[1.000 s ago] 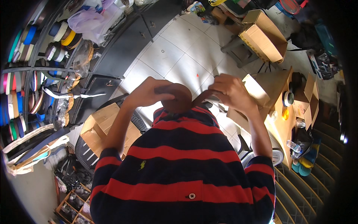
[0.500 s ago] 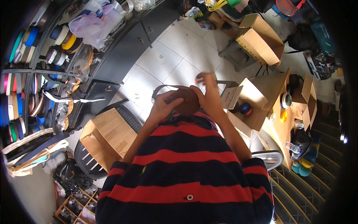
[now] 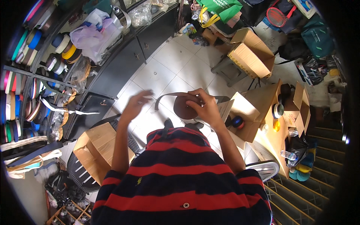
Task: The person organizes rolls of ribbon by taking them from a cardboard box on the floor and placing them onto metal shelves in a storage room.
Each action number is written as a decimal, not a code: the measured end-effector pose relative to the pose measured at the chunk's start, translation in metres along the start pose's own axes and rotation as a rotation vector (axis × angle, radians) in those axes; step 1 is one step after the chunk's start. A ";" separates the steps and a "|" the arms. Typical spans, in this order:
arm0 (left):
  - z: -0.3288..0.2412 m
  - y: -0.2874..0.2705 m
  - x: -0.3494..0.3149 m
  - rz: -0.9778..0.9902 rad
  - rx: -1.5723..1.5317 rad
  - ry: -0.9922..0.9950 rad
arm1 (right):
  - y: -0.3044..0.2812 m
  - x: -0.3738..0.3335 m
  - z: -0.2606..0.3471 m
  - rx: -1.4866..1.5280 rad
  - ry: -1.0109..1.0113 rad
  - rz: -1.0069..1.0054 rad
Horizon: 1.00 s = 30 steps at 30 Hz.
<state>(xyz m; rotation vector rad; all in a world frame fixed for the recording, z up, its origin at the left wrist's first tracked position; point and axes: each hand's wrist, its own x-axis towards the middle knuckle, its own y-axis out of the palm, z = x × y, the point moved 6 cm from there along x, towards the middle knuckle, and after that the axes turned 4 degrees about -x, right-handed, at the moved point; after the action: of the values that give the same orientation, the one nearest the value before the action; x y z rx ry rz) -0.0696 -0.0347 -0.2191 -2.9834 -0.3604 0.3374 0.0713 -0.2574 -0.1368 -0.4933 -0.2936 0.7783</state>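
Observation:
A roll of dark brown strap (image 3: 182, 108) is in front of my body, gripped at its right side by my right hand (image 3: 207, 108). The thumb lies on the roll's face while the fingers curl over its upper edge. From the top of the roll a loose end of strap (image 3: 160, 98) arches out to the left and hangs down. My left hand (image 3: 137, 104) is off to the left, apart from the strap; its fingers are stretched out, somewhat blurred, with nothing seen in them.
On the left, shelves (image 3: 37, 69) hold several coloured strap rolls. An opened cardboard box (image 3: 103, 144) sits on a dark chair. To the right, another box (image 3: 243, 108) with rolls adjoins a wooden table (image 3: 268, 137). A box (image 3: 255, 52) rests on a grey stool beyond.
My left hand has let go of the roll and moved left. My right hand has come down onto the roll and grips it. The whole view has shifted slightly.

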 end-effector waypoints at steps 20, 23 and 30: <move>-0.134 0.113 0.015 -0.344 -0.050 0.454 | -0.021 0.000 -0.001 0.511 -0.007 -0.343; -0.142 0.120 0.017 -0.340 -0.104 0.461 | -0.027 -0.007 0.004 0.507 -0.056 -0.365; -0.152 0.170 0.016 -0.515 -0.372 0.358 | -0.049 -0.025 -0.022 0.630 0.126 -0.187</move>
<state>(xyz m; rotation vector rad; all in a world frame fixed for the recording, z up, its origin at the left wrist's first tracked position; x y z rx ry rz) 0.0186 -0.2080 -0.0998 -3.0388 -1.2189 -0.3453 0.0930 -0.3121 -0.1317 0.0808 0.0311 0.6125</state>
